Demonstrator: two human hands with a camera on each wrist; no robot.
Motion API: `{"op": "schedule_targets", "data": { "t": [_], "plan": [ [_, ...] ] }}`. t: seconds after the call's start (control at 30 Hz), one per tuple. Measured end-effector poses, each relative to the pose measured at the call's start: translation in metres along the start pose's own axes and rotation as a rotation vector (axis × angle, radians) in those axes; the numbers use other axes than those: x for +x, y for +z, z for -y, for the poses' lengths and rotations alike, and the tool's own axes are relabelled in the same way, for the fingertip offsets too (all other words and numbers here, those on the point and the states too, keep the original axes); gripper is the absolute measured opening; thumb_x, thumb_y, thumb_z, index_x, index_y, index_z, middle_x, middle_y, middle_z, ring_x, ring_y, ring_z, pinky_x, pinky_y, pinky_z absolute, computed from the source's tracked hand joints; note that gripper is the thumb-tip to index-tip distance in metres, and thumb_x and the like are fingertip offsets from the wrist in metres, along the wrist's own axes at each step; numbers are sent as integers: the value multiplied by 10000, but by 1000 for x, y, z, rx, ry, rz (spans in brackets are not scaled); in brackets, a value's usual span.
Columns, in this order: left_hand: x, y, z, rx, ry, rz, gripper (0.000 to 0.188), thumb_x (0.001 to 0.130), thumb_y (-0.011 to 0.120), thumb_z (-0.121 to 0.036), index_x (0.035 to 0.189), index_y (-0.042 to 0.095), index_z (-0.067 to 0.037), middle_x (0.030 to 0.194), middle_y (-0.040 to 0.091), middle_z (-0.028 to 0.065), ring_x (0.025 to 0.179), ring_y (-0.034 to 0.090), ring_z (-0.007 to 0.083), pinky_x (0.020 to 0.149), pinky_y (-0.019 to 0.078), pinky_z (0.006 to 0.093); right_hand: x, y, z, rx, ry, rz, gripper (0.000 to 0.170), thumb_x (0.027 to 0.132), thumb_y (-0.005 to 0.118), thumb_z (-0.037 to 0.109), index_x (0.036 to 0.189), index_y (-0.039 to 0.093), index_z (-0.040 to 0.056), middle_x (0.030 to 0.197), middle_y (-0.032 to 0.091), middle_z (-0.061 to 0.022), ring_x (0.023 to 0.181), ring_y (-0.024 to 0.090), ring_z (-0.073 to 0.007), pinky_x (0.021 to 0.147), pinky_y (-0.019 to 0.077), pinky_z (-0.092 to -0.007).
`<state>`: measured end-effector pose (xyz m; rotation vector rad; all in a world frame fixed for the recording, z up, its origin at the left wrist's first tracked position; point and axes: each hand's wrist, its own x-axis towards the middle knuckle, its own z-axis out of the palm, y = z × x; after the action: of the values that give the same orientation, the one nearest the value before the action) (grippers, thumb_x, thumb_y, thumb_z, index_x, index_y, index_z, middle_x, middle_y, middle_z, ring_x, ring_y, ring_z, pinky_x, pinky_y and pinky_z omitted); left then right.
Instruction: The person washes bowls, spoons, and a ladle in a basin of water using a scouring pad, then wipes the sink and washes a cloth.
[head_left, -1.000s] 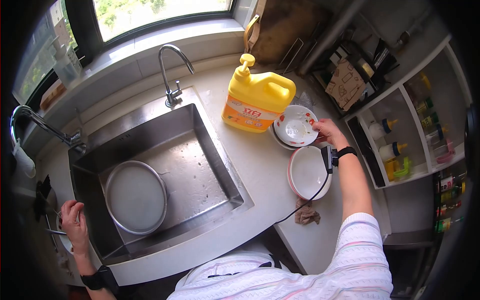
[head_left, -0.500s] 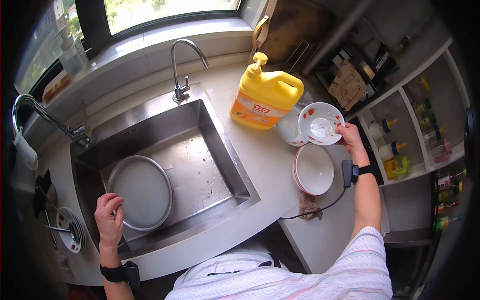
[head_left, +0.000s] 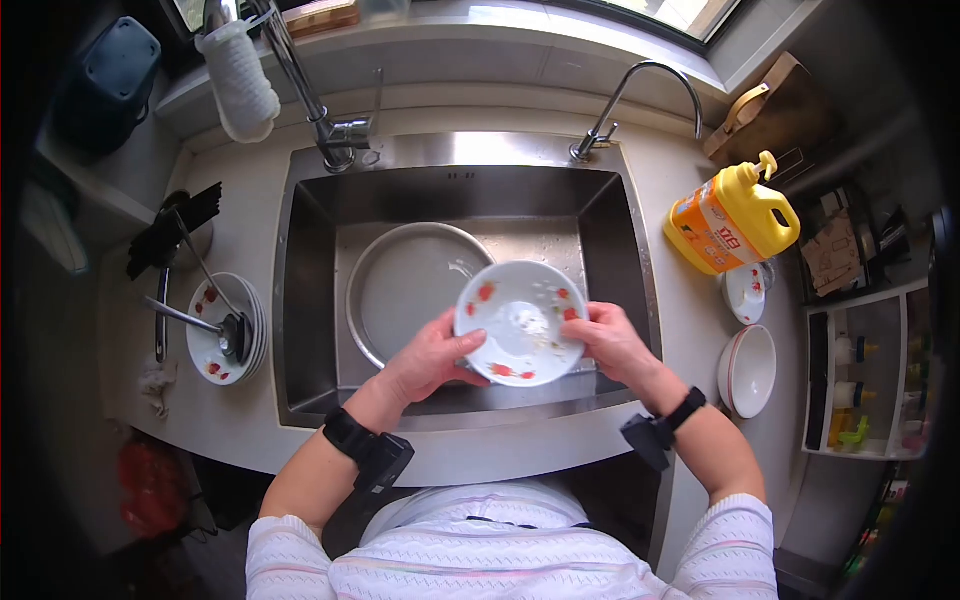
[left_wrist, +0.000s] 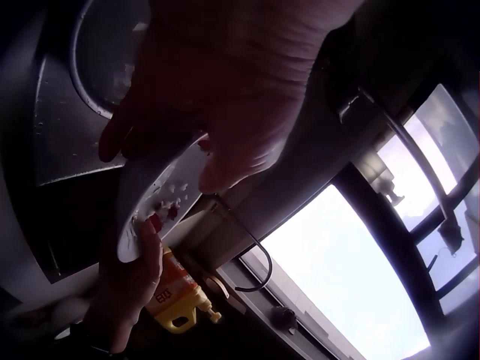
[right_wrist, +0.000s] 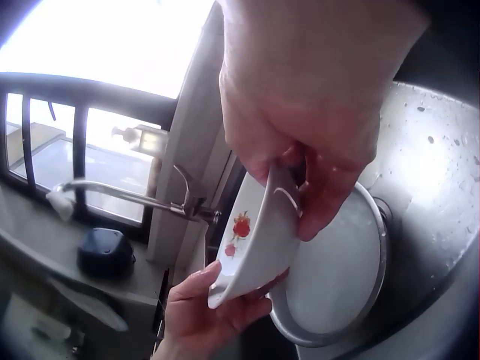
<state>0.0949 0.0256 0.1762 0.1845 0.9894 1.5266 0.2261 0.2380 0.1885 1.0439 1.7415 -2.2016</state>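
Over the sink [head_left: 610, 250], my two hands hold a white bowl [head_left: 520, 345] with red flowers, its inside tilted up toward the head camera and small specks in it. My left hand [head_left: 428, 358] grips the left rim, thumb inside and fingers underneath. On the opposite rim, my right hand [head_left: 615, 345] pinches with its thumb inside. The right wrist view shows the bowl [right_wrist: 262, 240] from the side, between both hands. Below it in the sink stands a round metal basin [head_left: 354, 310] of cloudy water, partly hidden by the bowl.
To the right stand a yellow detergent jug [head_left: 725, 225], a flowered bowl [head_left: 745, 295] and a red-rimmed white bowl [head_left: 748, 372]. Stacked plates [head_left: 205, 355] with a ladle [head_left: 190, 318] lie left. Two taps, one a small faucet [head_left: 600, 140], rise behind the sink.
My right hand has brought the flowered bowl left from the right counter to above the sink. The left hand has come across and taken its other rim. The head view has turned left.
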Motion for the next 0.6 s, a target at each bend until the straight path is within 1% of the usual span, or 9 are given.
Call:
{"op": "schedule_targets", "data": {
  "t": [0.07, 0.13, 0.17, 0.23, 0.27, 0.33, 0.4, 0.47, 0.6],
  "plan": [
    [-9, -31, -1, -34, 57, -163, 478, 807, 545, -102, 1237, 347, -36, 1117, 502, 100, 976, 552, 210, 772, 511, 322, 39, 49, -11, 40, 8, 98, 148, 753, 555, 85, 831, 587, -37, 757, 599, -82, 736, 600, -146, 599, 525, -276],
    [-16, -70, -4, 117, 171, -440, 500, 740, 500, 3, 1224, 378, -33, 1106, 516, 104, 990, 548, 219, 781, 508, 306, 83, 75, -31, -158, 30, 178, 223, 762, 545, 109, 952, 576, -4, 860, 615, -96, 805, 604, -211, 655, 523, -333],
    [-12, -92, 2, 118, 171, -444, 500, 740, 500, 3, 1224, 378, -33, 1106, 516, 104, 990, 548, 219, 781, 508, 306, 104, 82, -41, -157, 30, 182, 223, 762, 545, 109, 952, 576, -4, 860, 615, -96, 805, 604, -211, 655, 523, -333],
    [-5, -129, 13, 614, 380, -654, 590, 662, 431, 49, 1244, 368, -30, 1034, 541, 167, 1006, 534, 272, 851, 446, 358, 142, 93, -63, -896, -198, 230, 340, 761, 524, 123, 1097, 529, 71, 986, 604, -99, 882, 585, -301, 773, 488, -375],
    [-6, -130, 10, 611, 380, -658, 590, 662, 431, 49, 1244, 368, -30, 1034, 541, 167, 1006, 534, 272, 851, 446, 358, 153, 100, -75, -899, -198, 233, 340, 761, 524, 123, 1097, 529, 71, 986, 604, -99, 882, 585, -301, 773, 488, -375],
    [-8, -127, 4, 1007, 260, -854, 629, 642, 428, 50, 1260, 358, -42, 1024, 532, 227, 1018, 512, 338, 907, 383, 374, 161, 118, -93, -1274, -491, 39, 338, 756, 560, 171, 1078, 543, 69, 998, 590, -126, 975, 538, -323, 876, 420, -367],
    [1, -143, 11, 991, 228, -851, 625, 643, 437, 55, 1253, 370, -61, 1022, 510, 250, 977, 506, 384, 882, 401, 389, 164, 132, -109, -1372, -389, 20, 317, 737, 553, 156, 1040, 571, 61, 1041, 571, -150, 1050, 490, -306, 909, 389, -347],
    [5, -139, 11, 1213, 271, -861, 614, 650, 457, 57, 1244, 384, -78, 1010, 495, 243, 949, 508, 392, 856, 412, 402, 183, 133, -132, -1564, -370, 443, 290, 731, 531, 151, 1007, 598, 91, 1023, 576, -158, 1012, 521, -293, 877, 411, -358],
    [12, -127, 4, 1188, 111, -845, 594, 663, 432, 31, 1246, 389, -75, 1059, 502, 252, 1006, 485, 391, 886, 385, 414, 182, 132, -125, -1393, -146, 415, 223, 719, 520, 170, 889, 630, 76, 892, 610, -181, 840, 585, -327, 764, 461, -393]
  ]
}}
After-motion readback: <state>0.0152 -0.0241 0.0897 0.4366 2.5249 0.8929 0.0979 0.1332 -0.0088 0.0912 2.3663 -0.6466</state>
